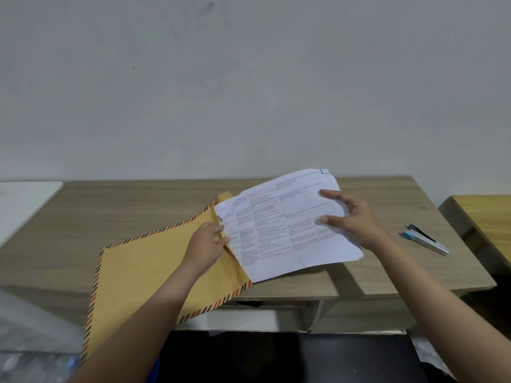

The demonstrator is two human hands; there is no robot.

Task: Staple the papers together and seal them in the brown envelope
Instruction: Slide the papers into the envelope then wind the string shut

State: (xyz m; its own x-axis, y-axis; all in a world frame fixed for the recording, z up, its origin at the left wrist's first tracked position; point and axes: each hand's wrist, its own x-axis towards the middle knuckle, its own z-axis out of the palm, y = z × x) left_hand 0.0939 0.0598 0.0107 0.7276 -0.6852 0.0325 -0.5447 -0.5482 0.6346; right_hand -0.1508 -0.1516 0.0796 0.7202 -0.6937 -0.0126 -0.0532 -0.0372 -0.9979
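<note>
Bare grey wall behind a wood-grain tabletop (110, 217). The papers (282, 222), pinched at their outer end by the right hand (356, 222), are going into the brown envelope (143, 275), which overhangs the front edge; the left hand (206, 244) pinches its mouth apart. Next, I'd judge: push straight in, corners clear. The stapler (424, 239) lies near the right edge, leaving room.

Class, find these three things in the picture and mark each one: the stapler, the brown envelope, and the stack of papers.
stapler (425, 239): head view, on its silver body.
brown envelope (143, 275): head view, on its bare front face.
papers (279, 225): head view, on the printed top sheet.
</note>
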